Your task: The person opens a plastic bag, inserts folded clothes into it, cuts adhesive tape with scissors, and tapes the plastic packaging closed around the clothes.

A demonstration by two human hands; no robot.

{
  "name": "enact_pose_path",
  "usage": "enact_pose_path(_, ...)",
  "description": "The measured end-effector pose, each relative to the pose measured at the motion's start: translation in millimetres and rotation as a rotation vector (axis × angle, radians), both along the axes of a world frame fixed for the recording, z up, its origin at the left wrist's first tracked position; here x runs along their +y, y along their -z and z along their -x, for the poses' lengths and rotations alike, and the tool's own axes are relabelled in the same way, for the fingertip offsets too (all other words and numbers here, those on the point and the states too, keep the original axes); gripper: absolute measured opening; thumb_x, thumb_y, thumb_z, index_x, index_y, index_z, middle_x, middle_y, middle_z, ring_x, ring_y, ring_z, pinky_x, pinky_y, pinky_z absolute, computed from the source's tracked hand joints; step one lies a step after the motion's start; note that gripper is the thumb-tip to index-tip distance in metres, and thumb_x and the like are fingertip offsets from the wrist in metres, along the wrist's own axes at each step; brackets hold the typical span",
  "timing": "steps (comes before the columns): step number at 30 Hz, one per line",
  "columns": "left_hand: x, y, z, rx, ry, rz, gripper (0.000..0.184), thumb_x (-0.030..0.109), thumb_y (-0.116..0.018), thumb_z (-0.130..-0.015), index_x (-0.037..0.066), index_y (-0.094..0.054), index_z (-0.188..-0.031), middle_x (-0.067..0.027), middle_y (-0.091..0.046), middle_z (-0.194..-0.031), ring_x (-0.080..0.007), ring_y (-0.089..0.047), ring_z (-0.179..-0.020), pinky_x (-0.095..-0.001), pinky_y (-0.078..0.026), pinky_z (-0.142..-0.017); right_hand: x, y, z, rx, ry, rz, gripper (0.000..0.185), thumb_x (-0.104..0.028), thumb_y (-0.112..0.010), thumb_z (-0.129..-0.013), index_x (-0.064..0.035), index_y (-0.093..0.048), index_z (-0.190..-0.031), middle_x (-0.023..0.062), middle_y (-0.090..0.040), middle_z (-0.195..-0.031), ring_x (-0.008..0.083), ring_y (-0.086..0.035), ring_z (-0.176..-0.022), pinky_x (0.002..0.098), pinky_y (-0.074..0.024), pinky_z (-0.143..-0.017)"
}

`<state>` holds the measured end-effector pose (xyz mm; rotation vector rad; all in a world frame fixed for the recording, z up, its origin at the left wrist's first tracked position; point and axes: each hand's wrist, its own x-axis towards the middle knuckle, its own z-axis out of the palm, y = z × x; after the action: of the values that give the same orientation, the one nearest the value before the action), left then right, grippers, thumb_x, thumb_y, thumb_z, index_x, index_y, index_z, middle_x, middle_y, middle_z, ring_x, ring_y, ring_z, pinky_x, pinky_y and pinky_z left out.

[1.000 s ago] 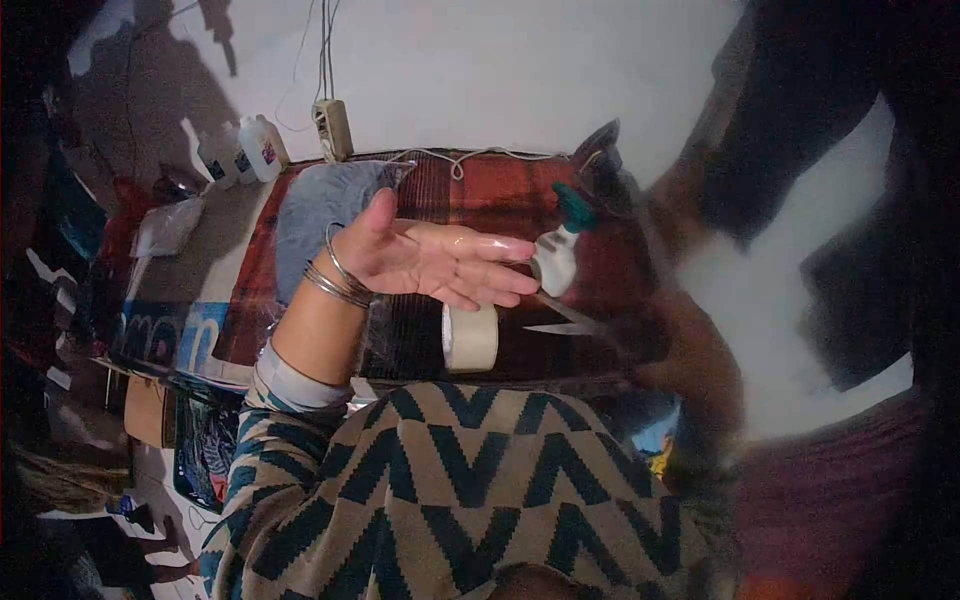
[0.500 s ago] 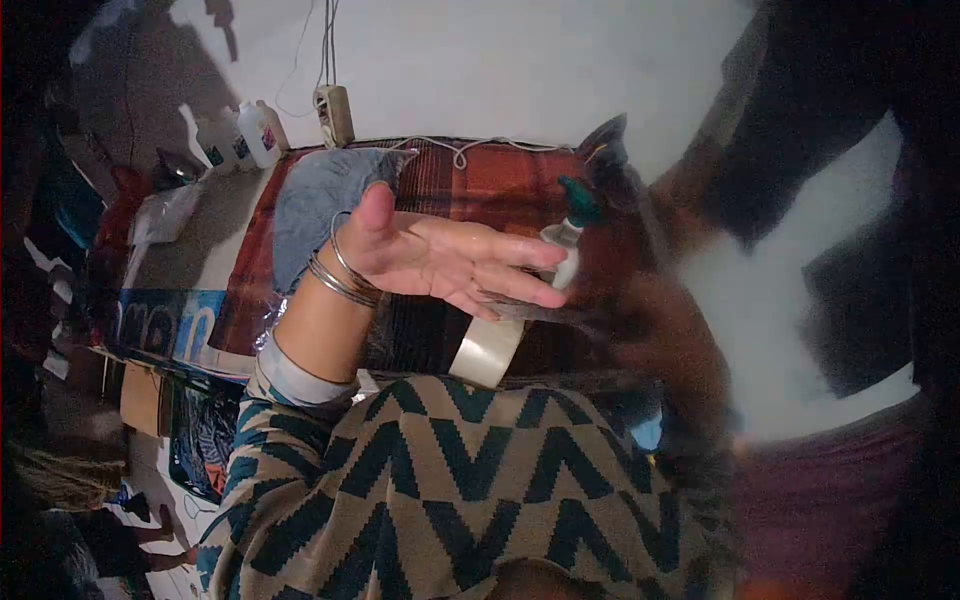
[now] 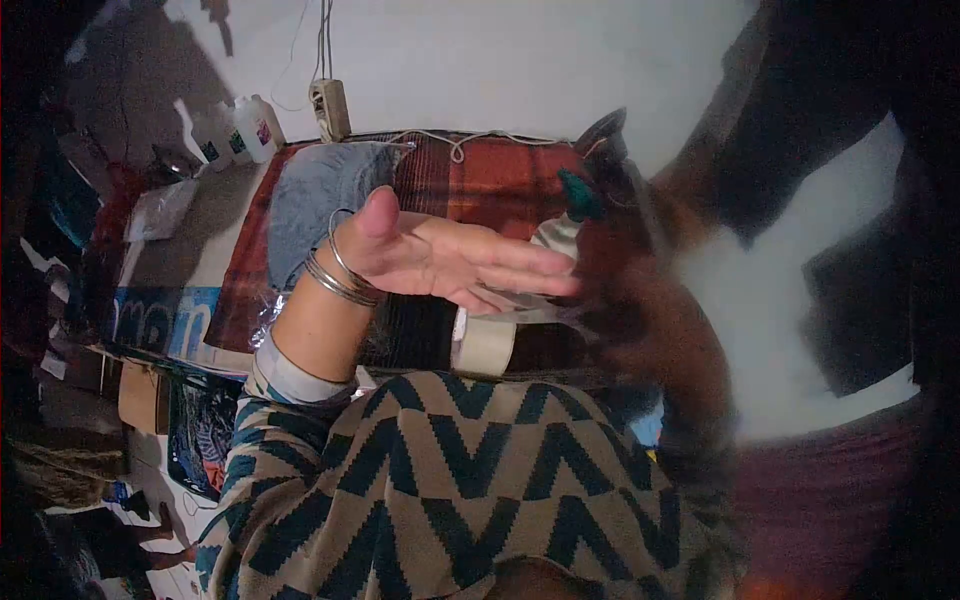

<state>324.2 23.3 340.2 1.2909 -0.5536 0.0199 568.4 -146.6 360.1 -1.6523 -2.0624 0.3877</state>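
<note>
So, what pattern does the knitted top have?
Dark teal and beige zigzags on the knitted top; head view.

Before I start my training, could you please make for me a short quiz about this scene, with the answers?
1. What is worn on the wrist of the person's left hand?
2. True or false: the left hand is closed into a fist.
3. Which shows just below that hand in the picture? A) pale roll B) plastic bottles C) power socket

Key: 1. Silver-coloured bangles. 2. False: it is open, palm towards the camera. 3. A.

One roll of tape (image 3: 486,345), one green-topped bottle (image 3: 562,237), one power strip (image 3: 330,110). Plus I'm counting three more bottles (image 3: 262,135), fwiw.
</note>
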Motion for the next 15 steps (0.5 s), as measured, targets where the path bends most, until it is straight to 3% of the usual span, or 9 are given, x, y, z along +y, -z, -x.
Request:
enact_pose_path(7,13,-2,11,-0.029,-0.012,0.021,0.134,0.095,-0.030,-0.056,-0.007,-0.015,-0.141,-0.0294,-0.018,-0.145,-0.0374,-0.022,-0.136,-0.0467,-0.024,-0.107,-37,-1,-33,-0.031,0.161,0.021,0.058,-0.019,-0.077,-0.046,-0.0011,-0.053,-0.096,0.0179,-0.050,-0.094,0.0367,-0.053,-0.089,0.0416,-0.0443,-0.079)
enact_pose_path(15,-2,-16,-14,-0.287,0.180,-0.058,0.130,0.092,-0.033,-0.059,-0.010,-0.019,-0.139,-0.0315,-0.017,-0.144,-0.0398,-0.015,-0.137,-0.0501,-0.017,-0.110,-14,9,-19,0.025,0.019,0.028,0.062,-0.023,-0.077,-0.046,-0.0013,-0.052,-0.098,0.0160,-0.048,-0.092,0.0354,-0.051,-0.090,0.0405,-0.0429,-0.081)
